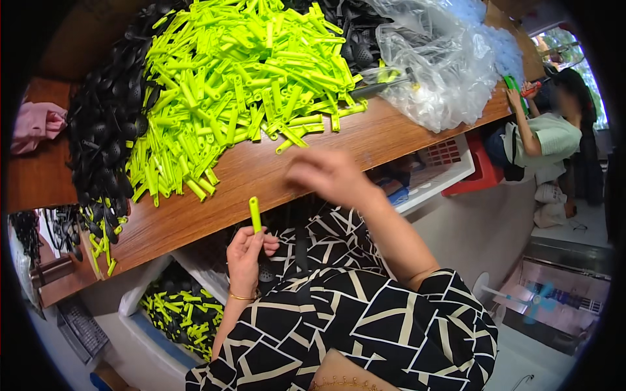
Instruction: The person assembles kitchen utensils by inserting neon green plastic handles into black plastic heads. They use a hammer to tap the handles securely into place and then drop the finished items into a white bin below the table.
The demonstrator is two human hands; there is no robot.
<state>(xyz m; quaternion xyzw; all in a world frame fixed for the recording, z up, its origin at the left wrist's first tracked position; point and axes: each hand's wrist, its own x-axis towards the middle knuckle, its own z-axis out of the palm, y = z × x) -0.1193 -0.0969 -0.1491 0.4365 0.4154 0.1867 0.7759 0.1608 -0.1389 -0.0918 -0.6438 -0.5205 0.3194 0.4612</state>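
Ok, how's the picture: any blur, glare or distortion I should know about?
Head view: right hand smeared by blur; left hand and its yellow-green handle fairly crisp; shiny highlights on the clear plastic bag; fisheye bending and dark corners toward the rim.

No text, label, brand, number or sign readable anywhere. Held green handle [255, 215]: nothing legible. Green pile [241, 72], clear bag [450, 85]: same. Black patterned clothing [365, 319]: pale lines and shapes, no lettering made out. Far background too small and blurred to tell.
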